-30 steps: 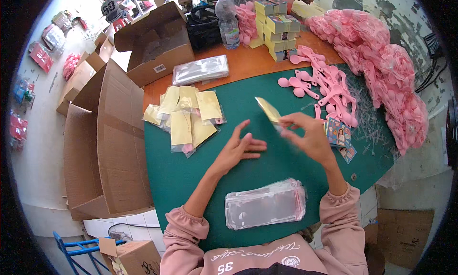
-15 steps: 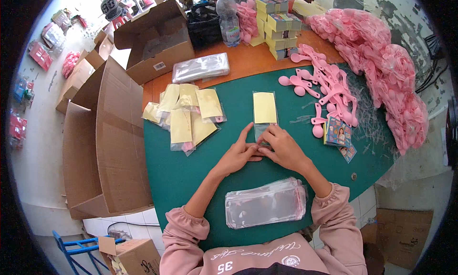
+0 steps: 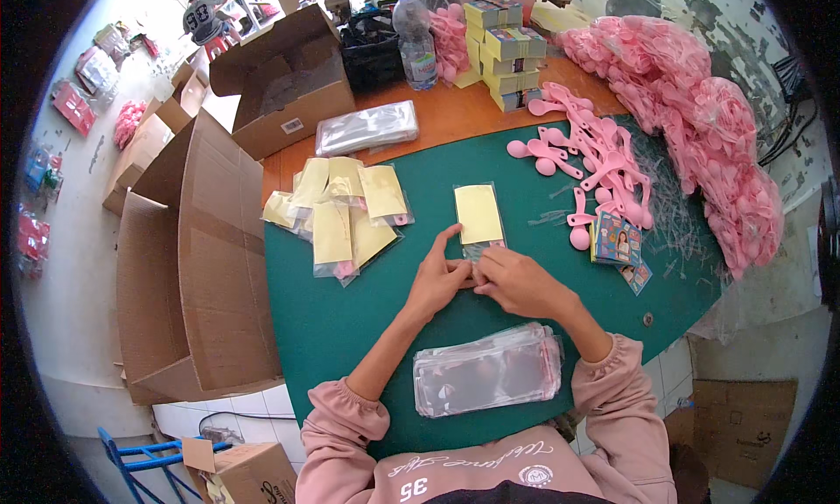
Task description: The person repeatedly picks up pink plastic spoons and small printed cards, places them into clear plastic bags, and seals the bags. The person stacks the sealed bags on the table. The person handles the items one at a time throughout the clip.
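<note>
A clear plastic bag with a pale yellow card [image 3: 478, 213] in it lies on the green table top in front of me, slightly tilted. At its near end, my right hand [image 3: 523, 282] pinches the plastic, fingers bunched together. My left hand [image 3: 437, 283] grips the same end from the left, its index finger stretched along the bag's edge. The fingertips of both hands meet there, and what lies under them is hidden. Closer to me rests a stack of empty clear bags [image 3: 486, 371]. Left of my hands is a pile of filled bags with yellow cards [image 3: 331, 233].
Loose pink spoons [image 3: 604, 158] lie at the right, beside small printed cards [image 3: 618, 240] and thin plastic strips [image 3: 687, 215]. Large bags of pink spoons [image 3: 717, 119] line the right edge. Behind stand card stacks [image 3: 507, 62], a water bottle [image 3: 415, 40] and cardboard boxes [image 3: 223, 268].
The bag with the yellow card has come a little nearer to me and tilted. My right fingers have closed tighter at its near end; my left hand has shifted slightly.
</note>
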Demonstrator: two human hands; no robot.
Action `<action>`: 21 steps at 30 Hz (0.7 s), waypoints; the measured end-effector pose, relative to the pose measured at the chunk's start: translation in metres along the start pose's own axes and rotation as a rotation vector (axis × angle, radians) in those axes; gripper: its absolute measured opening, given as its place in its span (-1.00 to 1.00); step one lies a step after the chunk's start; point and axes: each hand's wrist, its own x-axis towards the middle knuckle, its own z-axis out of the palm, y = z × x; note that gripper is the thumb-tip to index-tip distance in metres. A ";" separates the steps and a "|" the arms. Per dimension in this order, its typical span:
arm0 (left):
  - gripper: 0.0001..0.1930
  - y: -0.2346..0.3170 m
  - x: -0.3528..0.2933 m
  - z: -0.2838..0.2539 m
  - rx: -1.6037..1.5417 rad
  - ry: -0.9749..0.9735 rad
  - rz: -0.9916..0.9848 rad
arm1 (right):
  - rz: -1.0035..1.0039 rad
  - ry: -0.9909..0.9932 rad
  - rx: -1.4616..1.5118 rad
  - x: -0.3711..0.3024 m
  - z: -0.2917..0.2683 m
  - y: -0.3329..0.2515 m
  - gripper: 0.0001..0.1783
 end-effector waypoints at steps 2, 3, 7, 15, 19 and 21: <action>-0.47 0.003 -0.003 0.009 -0.027 0.047 0.013 | 0.023 -0.037 0.086 -0.004 -0.018 0.004 -0.83; -0.47 0.005 -0.004 0.007 -0.026 0.053 0.014 | 0.081 -0.135 0.264 -0.006 -0.029 0.007 -0.82; -0.55 0.010 -0.002 0.000 -0.145 0.041 -0.025 | 0.235 -0.317 0.663 -0.027 -0.076 0.042 -0.79; -0.77 0.004 -0.001 -0.008 -0.044 -0.078 -0.001 | 0.848 0.116 -1.190 -0.048 -0.123 0.092 -0.57; -0.78 0.003 -0.004 -0.008 -0.190 -0.095 -0.021 | 0.176 0.101 -0.166 -0.018 -0.043 0.018 -0.55; -0.77 0.005 -0.007 -0.008 -0.300 -0.089 -0.041 | 0.214 0.124 -0.144 -0.013 -0.015 0.015 -0.63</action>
